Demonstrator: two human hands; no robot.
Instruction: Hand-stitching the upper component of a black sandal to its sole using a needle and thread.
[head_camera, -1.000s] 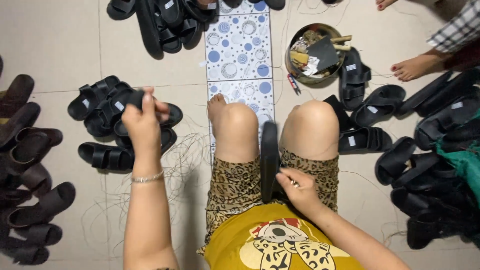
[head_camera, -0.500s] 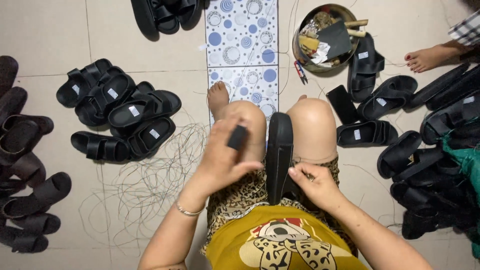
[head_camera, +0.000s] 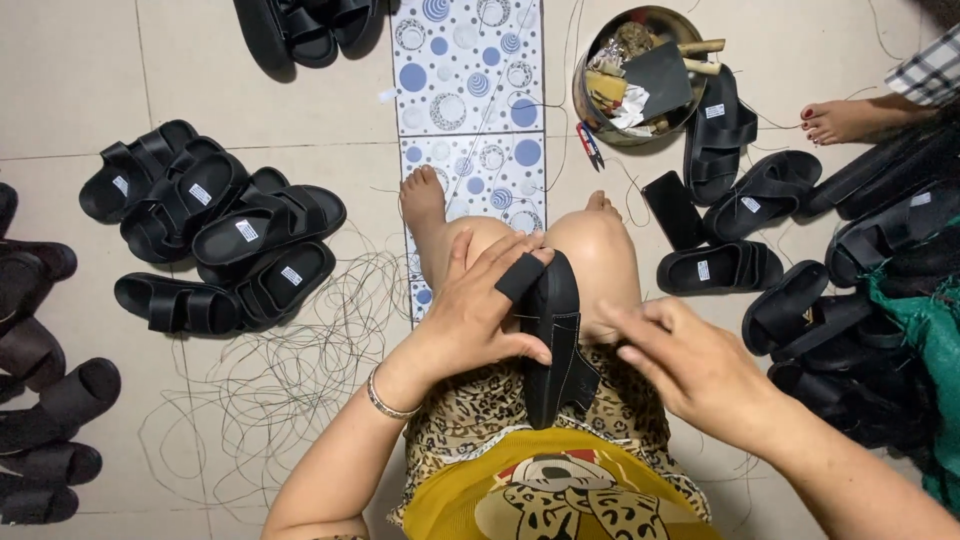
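Now the left hand (head_camera: 478, 318) has its fingers clamped on a black rubber strapped sandal (head_camera: 553, 340) standing between the knees, long axis running away from the body; the right hand (head_camera: 692, 368), fingers loosely together, hovers just beside it.

Informal home workshop for hand-finishing sandals, set up on a tiled floor.

We note piles of identical black strapped sandals with small white labels (head_camera: 215, 235) on both sides of the seated worker, loose tangles of thin black thread (head_camera: 290, 370) strewn over the beige floor tiles (head_camera: 70, 90), and a round metal bowl of tools and scraps (head_camera: 640, 75). We also note bare feet and no bench: work is done on the lap.
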